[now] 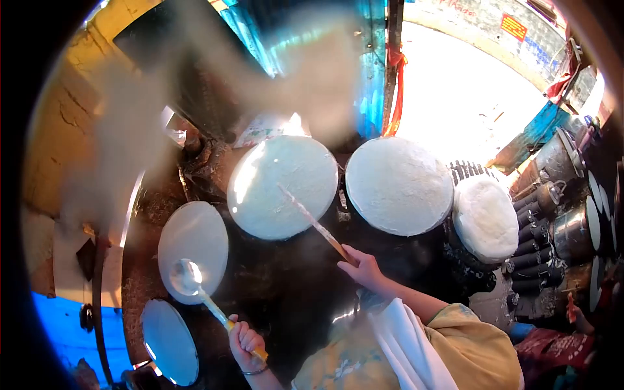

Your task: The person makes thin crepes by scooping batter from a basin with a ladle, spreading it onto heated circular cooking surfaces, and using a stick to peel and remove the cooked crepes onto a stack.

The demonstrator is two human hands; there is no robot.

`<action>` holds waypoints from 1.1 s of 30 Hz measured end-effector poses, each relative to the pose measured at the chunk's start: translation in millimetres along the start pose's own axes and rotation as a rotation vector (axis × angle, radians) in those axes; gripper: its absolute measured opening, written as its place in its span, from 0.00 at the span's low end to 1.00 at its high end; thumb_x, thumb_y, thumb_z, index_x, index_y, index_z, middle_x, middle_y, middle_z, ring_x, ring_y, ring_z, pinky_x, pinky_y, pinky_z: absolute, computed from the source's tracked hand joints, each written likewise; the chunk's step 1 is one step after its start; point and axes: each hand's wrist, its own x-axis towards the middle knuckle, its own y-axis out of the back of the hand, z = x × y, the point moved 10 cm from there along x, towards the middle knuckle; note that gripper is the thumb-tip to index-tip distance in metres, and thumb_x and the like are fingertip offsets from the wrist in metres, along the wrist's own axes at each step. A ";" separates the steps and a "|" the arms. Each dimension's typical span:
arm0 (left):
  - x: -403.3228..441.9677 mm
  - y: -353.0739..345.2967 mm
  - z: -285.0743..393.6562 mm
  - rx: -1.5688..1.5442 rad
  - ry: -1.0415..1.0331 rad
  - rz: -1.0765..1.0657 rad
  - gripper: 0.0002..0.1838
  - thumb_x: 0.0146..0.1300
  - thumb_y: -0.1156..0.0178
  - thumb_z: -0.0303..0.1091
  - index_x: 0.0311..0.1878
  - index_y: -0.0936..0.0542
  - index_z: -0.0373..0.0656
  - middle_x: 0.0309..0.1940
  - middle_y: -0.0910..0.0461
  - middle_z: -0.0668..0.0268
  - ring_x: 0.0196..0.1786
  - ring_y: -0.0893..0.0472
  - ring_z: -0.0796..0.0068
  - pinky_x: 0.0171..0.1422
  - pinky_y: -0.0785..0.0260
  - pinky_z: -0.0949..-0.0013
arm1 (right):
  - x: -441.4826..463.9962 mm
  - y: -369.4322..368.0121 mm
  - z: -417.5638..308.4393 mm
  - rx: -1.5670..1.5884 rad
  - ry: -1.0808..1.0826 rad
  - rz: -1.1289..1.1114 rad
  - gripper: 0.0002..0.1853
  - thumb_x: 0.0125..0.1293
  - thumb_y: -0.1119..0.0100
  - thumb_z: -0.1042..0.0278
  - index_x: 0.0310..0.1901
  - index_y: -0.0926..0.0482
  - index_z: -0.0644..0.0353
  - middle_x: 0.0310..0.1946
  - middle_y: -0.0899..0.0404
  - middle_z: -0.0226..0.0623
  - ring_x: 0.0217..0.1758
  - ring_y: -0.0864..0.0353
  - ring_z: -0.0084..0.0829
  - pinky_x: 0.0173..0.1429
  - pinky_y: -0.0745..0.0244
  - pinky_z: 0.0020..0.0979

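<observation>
Presently my right hand (364,268) is curled round the brown butt of a thin stick (315,224), fingers pinching it firmly. Long axis runs obliquely: butt in the fist, white-coated tip pointing forward and to the left, away from me. That tip lies over the middle of the centre white round (283,156); contact or small gap, cannot tell.

My left hand (246,344) is wrapped about the yellow handle of a ladle (219,315), bangle (255,372) at the wrist. Ladle also slants forward-left, its bowl well beyond the knuckles, handle end poking out behind the fist. Bowl is over the near part of the left-hand round (194,227); its contents are lost in glare.

Containers: each round shows a pale, near-level face filling it to the rim; depth not visible. The right-hand round (399,186) sits just beside the centre one, its face faintly rough. Beyond it, a lumpy white round (485,219), bulging on top. Lowest on my left, a smooth bluish round (170,342), near the ladle. All stand about the dark table (279,279).

Farther right: dark cylinders (536,260) in a stack, metal pots (573,234) alongside. Grey blur obscures the upper left.
</observation>
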 end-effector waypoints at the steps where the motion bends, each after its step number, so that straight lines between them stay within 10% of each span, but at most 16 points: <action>1: 4.1 -5.6 0.4 0.089 -0.029 0.005 0.12 0.70 0.63 0.31 0.52 0.33 0.40 0.16 0.43 0.73 0.13 0.41 0.86 0.18 0.40 0.80 | -2.8 13.3 -6.0 -0.015 0.054 0.071 0.23 0.56 0.38 0.64 0.53 0.27 0.63 0.40 0.19 0.43 0.41 0.19 0.32 0.47 0.27 0.29; 10: 23.1 -25.7 -80.7 -0.090 0.221 -0.031 0.11 0.69 0.62 0.29 0.51 0.34 0.40 0.15 0.43 0.72 0.13 0.42 0.87 0.16 0.43 0.82 | -16.3 141.9 45.5 -0.116 0.046 0.594 0.08 0.58 0.42 0.68 0.29 0.26 0.65 0.19 0.28 0.43 0.22 0.28 0.32 0.30 0.34 0.34; 14: 35.1 -24.5 -116.1 -0.083 0.244 0.008 0.11 0.69 0.62 0.29 0.50 0.34 0.40 0.15 0.43 0.73 0.12 0.42 0.87 0.16 0.43 0.81 | -22.2 255.4 118.3 0.115 -0.103 0.999 0.10 0.59 0.41 0.66 0.24 0.27 0.61 0.12 0.38 0.24 0.14 0.39 0.18 0.18 0.44 0.25; 17: 44.8 -36.5 -142.8 -0.082 0.252 -0.037 0.12 0.70 0.61 0.31 0.52 0.35 0.38 0.17 0.42 0.72 0.13 0.39 0.86 0.18 0.39 0.79 | -21.3 288.3 142.7 0.446 -0.540 0.893 0.10 0.62 0.44 0.60 0.29 0.28 0.55 0.10 0.43 0.21 0.07 0.47 0.17 0.11 0.53 0.22; 25: 68.0 -61.8 -205.8 -0.057 0.235 0.048 0.11 0.68 0.61 0.28 0.51 0.34 0.39 0.15 0.43 0.73 0.12 0.42 0.87 0.16 0.45 0.82 | 86.6 322.9 149.1 0.871 -0.663 0.079 0.23 0.63 0.51 0.41 0.41 0.30 0.56 0.10 0.49 0.19 0.09 0.53 0.15 0.14 0.59 0.19; 33: 66.6 -68.1 -227.8 -0.045 0.177 0.065 0.12 0.69 0.62 0.27 0.52 0.33 0.39 0.15 0.43 0.73 0.12 0.43 0.87 0.16 0.46 0.82 | 178.3 389.0 121.2 -0.011 -0.264 0.475 0.11 0.47 0.35 0.65 0.24 0.21 0.66 0.10 0.34 0.25 0.08 0.40 0.17 0.11 0.47 0.22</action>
